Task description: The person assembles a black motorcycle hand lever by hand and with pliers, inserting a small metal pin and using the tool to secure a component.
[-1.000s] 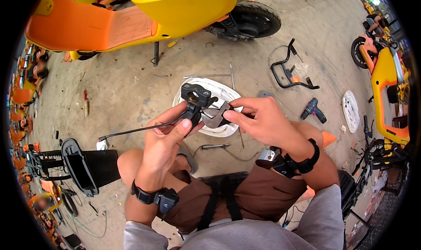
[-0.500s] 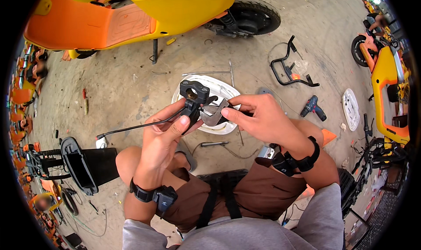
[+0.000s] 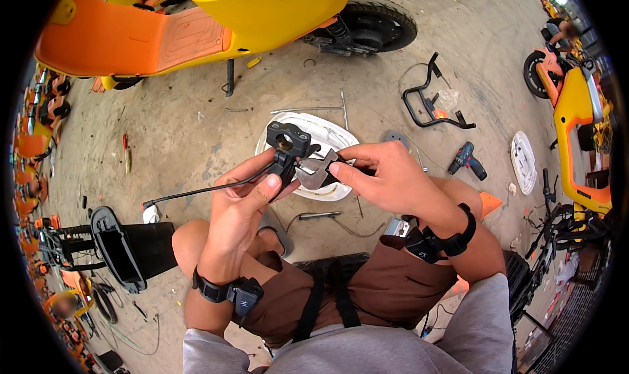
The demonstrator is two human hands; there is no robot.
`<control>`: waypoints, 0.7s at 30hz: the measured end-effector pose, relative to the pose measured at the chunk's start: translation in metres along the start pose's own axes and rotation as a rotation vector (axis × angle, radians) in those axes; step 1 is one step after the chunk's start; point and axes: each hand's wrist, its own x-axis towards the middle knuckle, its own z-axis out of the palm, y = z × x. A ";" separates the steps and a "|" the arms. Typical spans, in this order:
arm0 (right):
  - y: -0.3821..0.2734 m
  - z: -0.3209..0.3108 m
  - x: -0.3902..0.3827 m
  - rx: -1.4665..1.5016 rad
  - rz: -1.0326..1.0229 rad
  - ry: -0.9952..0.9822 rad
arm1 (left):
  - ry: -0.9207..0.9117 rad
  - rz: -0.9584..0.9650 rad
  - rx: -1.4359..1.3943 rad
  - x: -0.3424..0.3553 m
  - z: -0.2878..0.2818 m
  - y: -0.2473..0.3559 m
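Observation:
My left hand (image 3: pixel 242 197) is closed round a black clamp bracket (image 3: pixel 288 141) with a round hole and two bolts at its top. From the bracket a thin black cable (image 3: pixel 208 188) runs out to the left. Thumb and fingers of my right hand (image 3: pixel 377 171) pinch a grey metal plate (image 3: pixel 316 174) with a dark part at its right end. The plate's left edge meets the lower part of the bracket; whether the two are joined I cannot tell. Beneath both hands a white plastic cover (image 3: pixel 341 137) lies on the floor, partly hidden.
A yellow and orange scooter (image 3: pixel 282 20) stands ahead, another yellow one (image 3: pixel 576 131) at the right. On the floor lie a black tube frame (image 3: pixel 419 108), a cordless drill (image 3: pixel 468 161), a second white cover (image 3: pixel 523 163), a T-handle wrench (image 3: pixel 344 108) and a black box-like part (image 3: pixel 124 246).
Both hands keep their grip and stay almost in place. The metal plate has shifted very slightly to the left against the bracket.

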 end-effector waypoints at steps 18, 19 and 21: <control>-0.005 -0.003 0.001 -0.070 0.006 -0.026 | 0.006 -0.030 0.018 0.001 -0.002 0.000; -0.007 -0.003 0.001 -0.071 0.020 -0.034 | 0.008 -0.034 0.022 0.001 -0.002 0.000; -0.009 -0.003 0.001 -0.065 0.033 -0.046 | 0.009 -0.038 0.028 0.001 -0.003 0.000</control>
